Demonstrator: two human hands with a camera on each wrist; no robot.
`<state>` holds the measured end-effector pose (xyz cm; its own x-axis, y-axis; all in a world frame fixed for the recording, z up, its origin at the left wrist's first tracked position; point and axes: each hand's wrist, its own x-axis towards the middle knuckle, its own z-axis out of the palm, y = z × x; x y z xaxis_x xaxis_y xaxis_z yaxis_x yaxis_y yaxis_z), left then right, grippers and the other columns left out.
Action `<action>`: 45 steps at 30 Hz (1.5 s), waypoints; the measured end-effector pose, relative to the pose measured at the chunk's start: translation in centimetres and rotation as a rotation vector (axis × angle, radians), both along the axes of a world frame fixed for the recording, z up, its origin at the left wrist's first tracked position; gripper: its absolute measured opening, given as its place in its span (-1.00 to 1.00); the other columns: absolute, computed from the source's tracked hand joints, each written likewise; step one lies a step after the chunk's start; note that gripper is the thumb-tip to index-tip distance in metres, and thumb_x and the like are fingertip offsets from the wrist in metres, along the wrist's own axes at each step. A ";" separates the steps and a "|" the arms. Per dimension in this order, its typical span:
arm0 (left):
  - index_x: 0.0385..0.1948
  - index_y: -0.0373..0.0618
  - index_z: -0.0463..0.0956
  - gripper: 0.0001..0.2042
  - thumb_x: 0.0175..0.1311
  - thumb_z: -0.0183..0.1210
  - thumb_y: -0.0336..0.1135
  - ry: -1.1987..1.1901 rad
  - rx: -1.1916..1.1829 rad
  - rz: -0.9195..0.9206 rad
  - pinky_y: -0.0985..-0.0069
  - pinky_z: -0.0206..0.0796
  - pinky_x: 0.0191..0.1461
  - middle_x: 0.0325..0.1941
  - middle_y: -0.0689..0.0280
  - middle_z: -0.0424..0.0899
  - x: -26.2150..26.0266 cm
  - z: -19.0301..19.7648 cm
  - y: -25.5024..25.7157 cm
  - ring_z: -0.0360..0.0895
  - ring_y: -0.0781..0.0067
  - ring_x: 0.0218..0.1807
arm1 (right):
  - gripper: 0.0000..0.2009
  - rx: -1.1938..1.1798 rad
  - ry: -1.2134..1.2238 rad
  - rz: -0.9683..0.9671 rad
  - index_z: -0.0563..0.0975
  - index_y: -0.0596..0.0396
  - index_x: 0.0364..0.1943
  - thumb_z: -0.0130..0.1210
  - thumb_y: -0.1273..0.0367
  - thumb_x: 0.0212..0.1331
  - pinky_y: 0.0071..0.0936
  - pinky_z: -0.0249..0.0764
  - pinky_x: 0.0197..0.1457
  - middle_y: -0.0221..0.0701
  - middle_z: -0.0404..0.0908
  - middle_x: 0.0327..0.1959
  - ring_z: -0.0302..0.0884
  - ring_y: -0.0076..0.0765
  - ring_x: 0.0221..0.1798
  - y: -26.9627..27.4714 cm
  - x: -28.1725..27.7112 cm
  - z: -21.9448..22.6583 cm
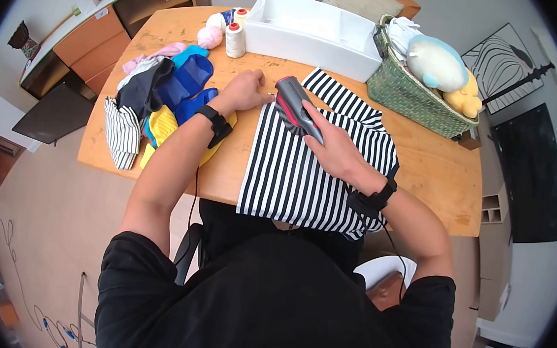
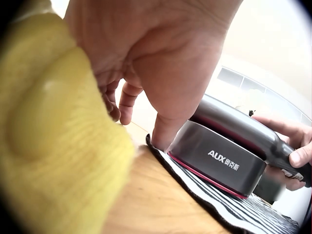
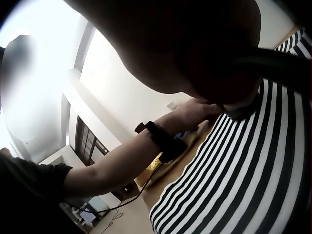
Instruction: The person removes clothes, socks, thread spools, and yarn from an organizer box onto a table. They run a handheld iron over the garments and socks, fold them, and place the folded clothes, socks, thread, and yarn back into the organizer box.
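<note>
A black-and-white striped garment (image 1: 291, 182) lies spread over the front of the wooden table, its lower edge hanging past the table edge. My right hand (image 1: 337, 149) grips the handle of a grey handheld garment steamer (image 1: 291, 102) with a pink-red trim. In the left wrist view the steamer's head (image 2: 219, 158), marked AUX, rests flat on the striped cloth near its edge. Beside it, my left hand (image 1: 242, 91) has its thumb (image 2: 165, 131) pressed on the cloth's corner, with the other fingers loosely bent. The right wrist view shows the right hand dark, mostly hiding the steamer.
Piled clothes (image 1: 144, 86) lie at the left, with a yellow knit piece (image 2: 58, 122) close by the left wrist. Thread cones (image 1: 235, 41) and pink yarn (image 1: 209, 37) stand behind. A white divided bin (image 1: 310, 41) and a green woven basket (image 1: 418, 97) of plush toys line the back.
</note>
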<state>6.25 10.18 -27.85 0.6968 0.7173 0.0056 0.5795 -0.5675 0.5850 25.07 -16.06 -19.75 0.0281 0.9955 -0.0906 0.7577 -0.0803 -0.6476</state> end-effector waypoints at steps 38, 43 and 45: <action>0.03 -0.22 0.64 -0.51 0.33 0.55 -0.01 0.060 0.084 0.005 0.13 0.60 0.09 -0.17 0.04 0.79 0.8 -1.1 0.6 0.77 0.01 -0.05 | -0.26 0.058 -0.073 -0.260 0.19 -0.17 0.84 0.18 0.37 0.66 0.19 0.62 0.13 0.23 0.78 -0.16 0.81 0.42 -0.03 -6.1 4.3 -0.6; 0.03 -0.21 0.64 -0.52 0.32 0.55 -0.02 0.046 0.112 0.000 0.12 0.60 0.10 -0.13 0.01 0.79 0.7 -1.1 0.5 0.76 0.00 -0.03 | -0.26 0.076 -0.099 -0.286 0.19 -0.17 0.84 0.18 0.35 0.66 0.17 0.63 0.18 0.26 0.80 -0.09 0.82 0.44 0.04 -6.6 6.0 -0.8; 0.03 -0.21 0.64 -0.52 0.32 0.55 -0.02 0.043 0.111 0.001 0.12 0.60 0.10 -0.13 0.01 0.78 0.6 -1.0 0.5 0.76 0.00 -0.03 | -0.25 0.059 -0.098 -0.295 0.18 -0.17 0.85 0.18 0.36 0.66 0.16 0.64 0.19 0.26 0.80 -0.08 0.81 0.45 0.06 -6.7 6.2 -0.6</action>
